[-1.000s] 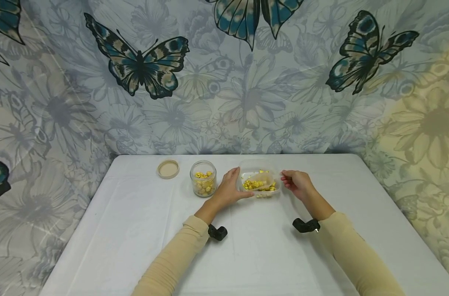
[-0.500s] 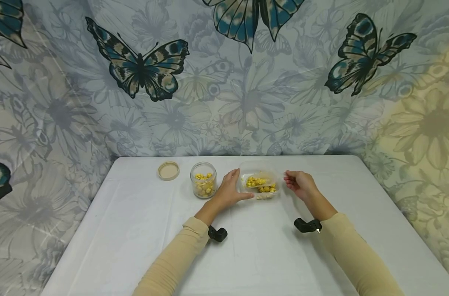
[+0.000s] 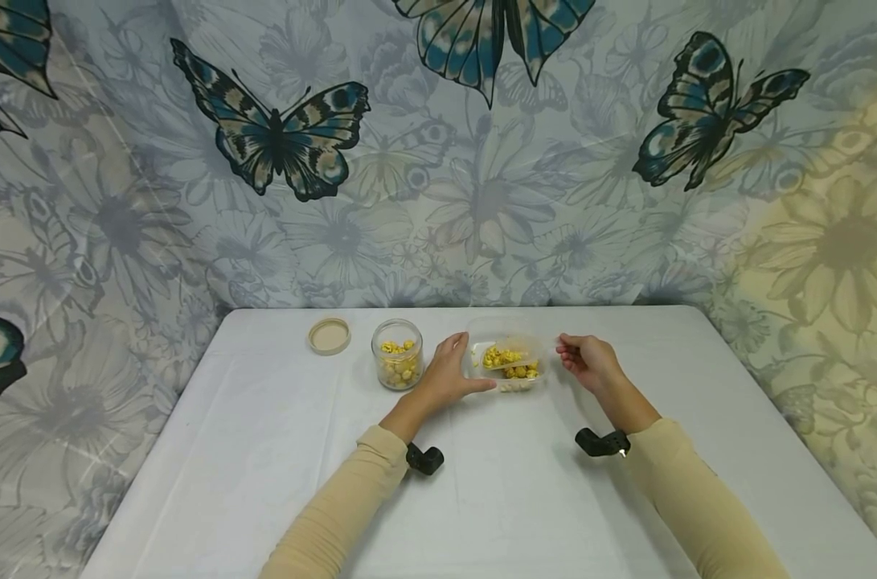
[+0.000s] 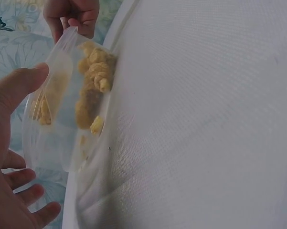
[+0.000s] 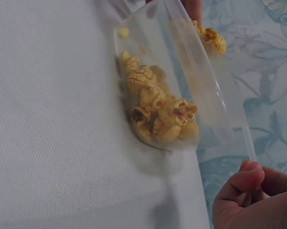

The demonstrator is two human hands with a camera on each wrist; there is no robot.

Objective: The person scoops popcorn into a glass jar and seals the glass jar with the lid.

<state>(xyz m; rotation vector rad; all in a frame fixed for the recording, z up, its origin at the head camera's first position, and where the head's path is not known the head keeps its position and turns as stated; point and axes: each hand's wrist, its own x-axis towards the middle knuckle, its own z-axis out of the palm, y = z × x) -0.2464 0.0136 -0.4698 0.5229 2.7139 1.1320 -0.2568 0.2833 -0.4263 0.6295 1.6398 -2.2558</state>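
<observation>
A clear plastic container [image 3: 476, 368] holds yellow popcorn [image 5: 164, 112]. My left hand [image 3: 448, 374] holds its left side, the thumb along the near wall and the fingers at the far left; the left wrist view has this hand [image 4: 12, 138] close up. Between finger and thumb my right hand [image 3: 586, 358] pinches the thin handle of a translucent scoop [image 5: 200, 90]. Several popcorn pieces [image 5: 212, 40] sit in the scoop's far end, which is over the container. Left of the left hand stands an uncapped glass jar [image 3: 397, 354], partly filled with popcorn.
A round, beige-rimmed lid [image 3: 329, 336] lies left of the jar on the white-covered table [image 3: 510, 498]. Behind the table's back edge hangs a butterfly-patterned cloth [image 3: 481, 209].
The scoop has risen from the popcorn in the container with several pieces in it. My right hand has shifted slightly right. My left hand stays at the container.
</observation>
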